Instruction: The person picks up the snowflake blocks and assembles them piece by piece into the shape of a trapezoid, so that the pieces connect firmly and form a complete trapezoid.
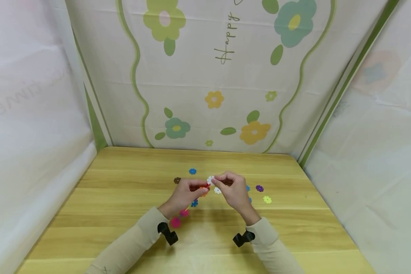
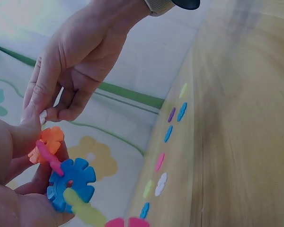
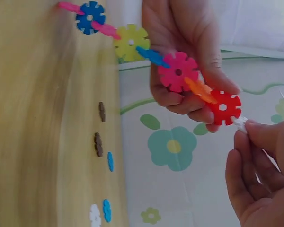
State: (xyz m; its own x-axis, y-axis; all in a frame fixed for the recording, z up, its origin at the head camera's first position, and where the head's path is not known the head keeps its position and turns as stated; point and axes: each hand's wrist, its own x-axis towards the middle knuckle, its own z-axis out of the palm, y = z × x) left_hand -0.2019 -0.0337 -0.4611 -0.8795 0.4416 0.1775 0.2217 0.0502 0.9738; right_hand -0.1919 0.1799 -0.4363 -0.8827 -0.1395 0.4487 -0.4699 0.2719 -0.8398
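A chain of slotted plastic snowflake discs hangs from my left hand point(image 1: 185, 195). Its thumb and fingers pinch the chain near a red disc point(image 3: 217, 115) at the upper end. Behind that come an orange disc point(image 3: 199, 90), a hot pink disc point(image 3: 169, 79) and a yellow disc point(image 3: 139, 38), with blue discs among them. My right hand point(image 1: 234, 190) pinches a white disc point(image 1: 210, 179) between thumb and forefinger. In the right wrist view the white disc's edge meets the red disc's rim; its far side is hidden by my fingertips.
Loose discs lie on the wooden table point(image 1: 287, 236): a blue disc point(image 1: 192, 171) and a brown disc point(image 1: 177, 180) beyond my left hand, another white disc point(image 1: 217, 190) between the hands, a purple disc point(image 1: 259, 188) and a yellow-green disc point(image 1: 267, 199) at right. Printed cloth point(image 1: 191, 72) walls the back and sides.
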